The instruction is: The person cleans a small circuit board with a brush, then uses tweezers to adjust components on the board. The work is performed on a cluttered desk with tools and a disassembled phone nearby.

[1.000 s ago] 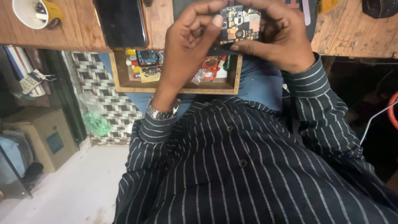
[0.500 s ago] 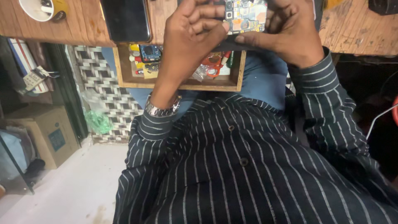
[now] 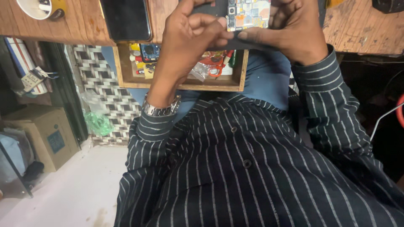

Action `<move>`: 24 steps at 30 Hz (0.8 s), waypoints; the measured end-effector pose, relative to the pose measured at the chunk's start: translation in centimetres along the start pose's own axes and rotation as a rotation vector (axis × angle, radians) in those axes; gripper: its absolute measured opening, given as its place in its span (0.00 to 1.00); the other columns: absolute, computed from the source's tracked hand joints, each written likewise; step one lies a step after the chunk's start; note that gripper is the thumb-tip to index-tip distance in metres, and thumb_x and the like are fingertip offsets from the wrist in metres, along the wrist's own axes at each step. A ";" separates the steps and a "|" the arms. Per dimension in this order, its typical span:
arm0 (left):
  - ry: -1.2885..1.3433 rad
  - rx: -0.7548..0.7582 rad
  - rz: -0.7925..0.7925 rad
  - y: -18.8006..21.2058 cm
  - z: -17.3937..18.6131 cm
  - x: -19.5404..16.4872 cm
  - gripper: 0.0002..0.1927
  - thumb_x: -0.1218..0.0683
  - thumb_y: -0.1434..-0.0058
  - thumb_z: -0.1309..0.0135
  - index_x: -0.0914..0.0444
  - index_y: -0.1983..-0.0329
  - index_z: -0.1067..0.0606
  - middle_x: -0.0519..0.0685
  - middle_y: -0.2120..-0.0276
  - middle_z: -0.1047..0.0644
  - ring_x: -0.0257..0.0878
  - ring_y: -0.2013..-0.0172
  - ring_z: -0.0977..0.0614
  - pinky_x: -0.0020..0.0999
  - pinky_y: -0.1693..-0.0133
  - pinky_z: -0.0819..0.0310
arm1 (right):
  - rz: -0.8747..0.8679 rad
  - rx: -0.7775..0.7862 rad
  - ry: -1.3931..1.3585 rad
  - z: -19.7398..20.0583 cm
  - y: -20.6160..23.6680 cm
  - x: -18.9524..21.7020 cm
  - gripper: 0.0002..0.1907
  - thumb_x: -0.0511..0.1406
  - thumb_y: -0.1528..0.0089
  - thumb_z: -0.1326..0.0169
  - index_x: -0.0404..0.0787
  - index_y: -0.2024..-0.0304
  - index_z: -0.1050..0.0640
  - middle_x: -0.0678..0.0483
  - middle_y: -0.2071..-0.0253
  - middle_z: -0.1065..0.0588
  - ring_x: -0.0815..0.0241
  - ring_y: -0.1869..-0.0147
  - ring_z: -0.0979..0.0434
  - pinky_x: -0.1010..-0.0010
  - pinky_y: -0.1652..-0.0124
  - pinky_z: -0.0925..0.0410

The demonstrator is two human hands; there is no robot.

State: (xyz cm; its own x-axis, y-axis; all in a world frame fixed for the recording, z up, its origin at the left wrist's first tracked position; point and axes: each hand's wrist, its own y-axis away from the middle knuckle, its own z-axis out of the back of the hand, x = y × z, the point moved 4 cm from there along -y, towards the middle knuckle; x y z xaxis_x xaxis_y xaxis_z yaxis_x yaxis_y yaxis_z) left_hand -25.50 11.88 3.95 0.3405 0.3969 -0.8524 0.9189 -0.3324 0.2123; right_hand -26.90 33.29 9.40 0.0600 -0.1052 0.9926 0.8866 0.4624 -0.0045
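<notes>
A: Hands?

B: Both up at the near edge of the tabletop (image 3: pixel 84 29). Left hand (image 3: pixel 185 40) and right hand (image 3: pixel 294 35) each have a grip closed on the opened phone (image 3: pixel 246 19), back cover off, coloured parts showing. It sits between the two grips, over the tabletop's edge, its top cut by the frame.

A: How do the fingers lie?

B: Left thumb and fingertips pinch the lower dark edge; right fingers wrap the other side from below. The two grips nearly meet under the phone.

A: Room around?

B: Tight. Left of the left grip, near, a black phone (image 3: pixel 126 19) lies face down on the tabletop; further left, a yellow mug (image 3: pixel 42 8) at the corner. Directly below the grips an open wooden drawer (image 3: pixel 181 86) juts out toward the body, holding small parts and red-handled scissors (image 3: pixel 214 65). Right of the right grip, bare scuffed wood.

A: Below the drawer?

B: Striped dark shirt (image 3: pixel 252 168), a metal wristwatch (image 3: pixel 160 110) on the left wrist. A cardboard box (image 3: pixel 42 134) stands on the floor, well apart to the left.
</notes>
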 end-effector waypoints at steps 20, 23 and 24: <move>-0.050 -0.033 -0.101 1.8 -1.2 0.0 0.25 0.66 0.31 0.38 0.68 0.36 0.36 0.54 0.59 0.18 0.38 0.57 0.13 0.31 0.52 0.16 | -0.063 0.074 -0.109 -0.3 1.2 0.7 0.22 0.20 0.34 0.42 0.32 0.41 0.33 0.49 0.44 0.25 0.58 0.39 0.20 0.69 0.41 0.24; -0.017 -0.038 -0.094 2.3 -1.2 -0.1 0.23 0.66 0.31 0.38 0.68 0.37 0.35 0.54 0.59 0.18 0.38 0.56 0.13 0.31 0.50 0.16 | -0.108 0.053 -0.076 -0.1 2.0 0.9 0.21 0.19 0.34 0.45 0.31 0.40 0.33 0.47 0.45 0.25 0.55 0.40 0.20 0.66 0.40 0.26; -0.009 -0.037 -0.089 2.4 -1.3 -0.1 0.23 0.66 0.30 0.38 0.68 0.37 0.35 0.54 0.59 0.18 0.38 0.56 0.13 0.31 0.50 0.16 | -0.130 0.039 -0.054 -0.1 2.3 0.9 0.20 0.19 0.33 0.46 0.30 0.40 0.33 0.45 0.45 0.25 0.54 0.41 0.20 0.65 0.40 0.27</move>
State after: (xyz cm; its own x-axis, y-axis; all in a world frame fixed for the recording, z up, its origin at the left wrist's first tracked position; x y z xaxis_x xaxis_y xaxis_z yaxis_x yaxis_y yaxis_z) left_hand -23.06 12.13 5.14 0.2553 0.4156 -0.8730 0.9523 -0.2643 0.1526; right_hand -24.77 34.19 10.30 -0.0802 -0.1200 0.9895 0.8669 0.4817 0.1286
